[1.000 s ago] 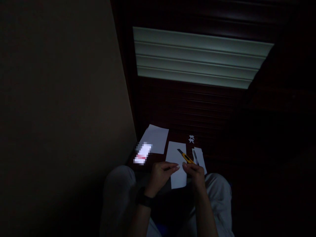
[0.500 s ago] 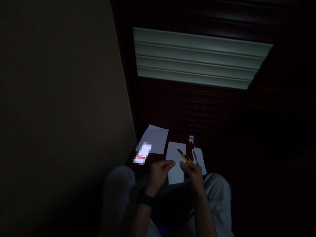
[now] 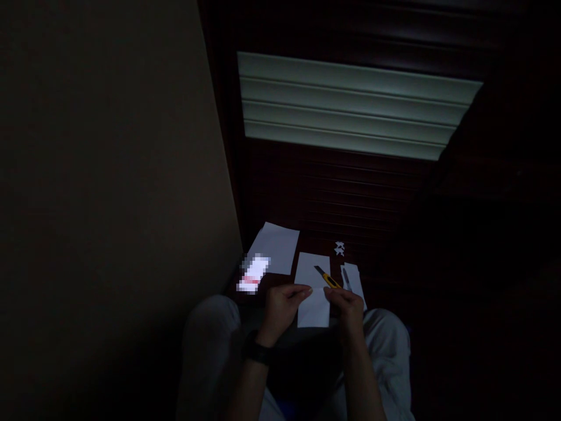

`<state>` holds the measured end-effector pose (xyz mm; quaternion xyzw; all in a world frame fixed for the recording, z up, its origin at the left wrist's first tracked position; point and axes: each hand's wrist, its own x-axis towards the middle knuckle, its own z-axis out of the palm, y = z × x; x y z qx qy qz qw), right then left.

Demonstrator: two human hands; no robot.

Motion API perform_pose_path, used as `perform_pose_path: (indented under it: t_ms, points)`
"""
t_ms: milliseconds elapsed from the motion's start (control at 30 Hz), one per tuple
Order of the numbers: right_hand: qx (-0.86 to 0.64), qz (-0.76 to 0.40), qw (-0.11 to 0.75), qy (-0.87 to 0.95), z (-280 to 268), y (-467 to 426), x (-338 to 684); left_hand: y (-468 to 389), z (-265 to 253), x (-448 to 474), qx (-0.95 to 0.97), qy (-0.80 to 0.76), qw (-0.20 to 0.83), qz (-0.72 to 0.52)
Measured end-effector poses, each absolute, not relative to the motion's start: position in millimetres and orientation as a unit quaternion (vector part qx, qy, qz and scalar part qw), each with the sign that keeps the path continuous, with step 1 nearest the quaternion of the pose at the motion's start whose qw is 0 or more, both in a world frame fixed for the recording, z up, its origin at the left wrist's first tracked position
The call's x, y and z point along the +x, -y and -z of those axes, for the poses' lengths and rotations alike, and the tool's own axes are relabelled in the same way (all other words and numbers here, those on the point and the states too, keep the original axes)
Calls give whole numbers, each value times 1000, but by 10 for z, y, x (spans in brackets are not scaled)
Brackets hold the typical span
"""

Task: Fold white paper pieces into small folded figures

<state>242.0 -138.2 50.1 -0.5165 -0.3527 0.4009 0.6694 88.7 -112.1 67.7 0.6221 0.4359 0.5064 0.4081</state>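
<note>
Small white paper (image 3: 314, 310) held up at the table's near edge, its lower part seen past that edge; whether the table (image 3: 276, 280) is touched by it cannot be told. Top edge pinched at two points: near the left corner by the left hand (image 3: 283, 303), thumb against fingertips, closed with no gap; at the right corner by the right hand (image 3: 347, 307), likewise closed, other fingers curled.

Change noted: fingertips of both hands had almost met over the paper half a second ago; now they are spaced apart, the right having been shifted outward. Lower edge sits higher than a second ago. Judged from this, the paper is being handled by its top edge, drawn flatter between the two grips.

Behind it, a larger sheet (image 3: 308, 268) is laid on the table. Across its right edge a yellow cutter (image 3: 326, 276), blade end pointed toward the far left corner, tail hidden by the right fingers. Toward the right edge, a pen (image 3: 346, 279) on a narrow sheet (image 3: 356, 279); paper scraps (image 3: 339, 248) near the far right corner. Far left corner: stacked sheets (image 3: 278, 248), overlapped by a lit phone (image 3: 254, 273).

Phone screen pixelated, reddish band only; no brand, label or writing legible anywhere.
</note>
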Motion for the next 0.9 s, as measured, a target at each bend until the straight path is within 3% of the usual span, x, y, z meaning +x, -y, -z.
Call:
perform_pose_path:
  t_ms: [133, 400, 900]
  points:
    - [-512, -399, 677, 345, -551, 1380, 2391, 1114, -692, 885, 620, -432, 417, -504]
    - [-519, -403, 599, 458, -585, 1399, 2377, 1083, -636, 844, 602, -446, 398, -529]
    - [-545, -392, 588, 452, -513, 1421, 2384, 1107, -622, 840, 607, -458, 392, -518]
